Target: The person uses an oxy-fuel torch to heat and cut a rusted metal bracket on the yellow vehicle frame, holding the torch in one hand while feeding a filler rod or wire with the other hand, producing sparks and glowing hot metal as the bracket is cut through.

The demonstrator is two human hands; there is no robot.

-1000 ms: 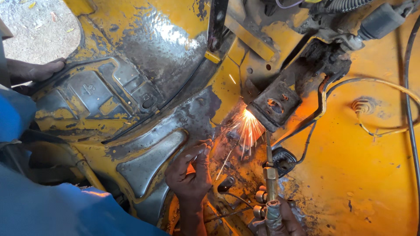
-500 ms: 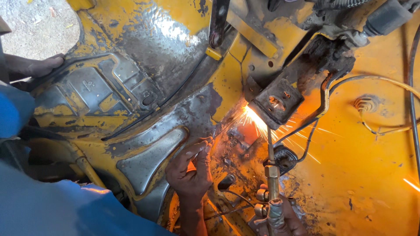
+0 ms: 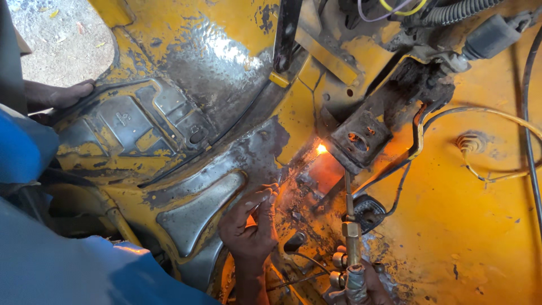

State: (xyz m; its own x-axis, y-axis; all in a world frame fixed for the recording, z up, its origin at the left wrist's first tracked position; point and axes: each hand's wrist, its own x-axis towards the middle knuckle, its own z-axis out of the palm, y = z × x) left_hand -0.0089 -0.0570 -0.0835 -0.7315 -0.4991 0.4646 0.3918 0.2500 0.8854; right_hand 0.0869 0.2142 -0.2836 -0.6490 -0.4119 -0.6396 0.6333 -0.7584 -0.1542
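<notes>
My right hand [image 3: 370, 282] grips a brass gas torch [image 3: 351, 237] at the bottom of the frame, fingers clamped round its valve end, the thin nozzle pointing up and away from the hand to a small bright flame [image 3: 321, 148]. The flame sits at a seam in the yellow vehicle body panel [image 3: 463, 226], just beside a perforated dark metal bracket [image 3: 359, 138]. My left hand [image 3: 251, 226], just left of the torch, pinches a thin filler rod [image 3: 287, 176] between fingertips, its end angled toward the glow. Far off to the left, another person's hand [image 3: 62, 95] rests on the panel's edge.
</notes>
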